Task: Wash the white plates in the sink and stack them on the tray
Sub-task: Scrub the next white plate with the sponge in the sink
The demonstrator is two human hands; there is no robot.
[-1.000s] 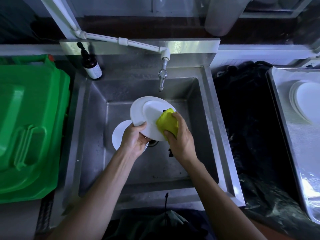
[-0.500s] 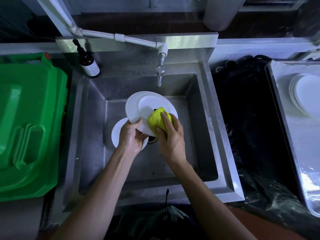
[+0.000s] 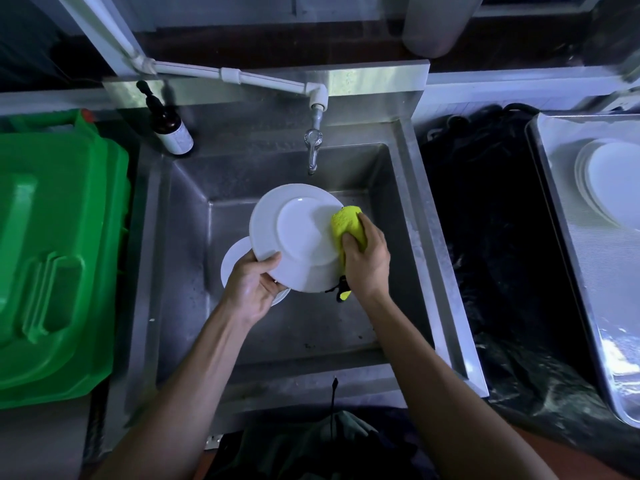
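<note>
My left hand [image 3: 254,284] grips the near-left rim of a white plate [image 3: 294,233], held tilted above the steel sink [image 3: 194,271] with its underside toward me. My right hand [image 3: 367,261] is closed on a yellow-green sponge [image 3: 348,223] pressed against the plate's right edge. A second white plate [image 3: 233,261] lies on the sink floor, mostly hidden under the held plate and my left hand. On the metal tray [image 3: 568,244] at the right, a stack of white plates [image 3: 609,181] rests near its far end.
A tap [image 3: 313,147] on a white pipe hangs over the back of the sink, no water visibly running. A dark pump bottle [image 3: 169,126] stands on the sink's back-left corner. A green plastic bin lid [image 3: 52,258] fills the left; black plastic sheeting [image 3: 485,237] lies between sink and tray.
The sponge has slid from the middle of the plate out to its right edge, and my right hand moved right with it. My left hand keeps its hold on the plate.
</note>
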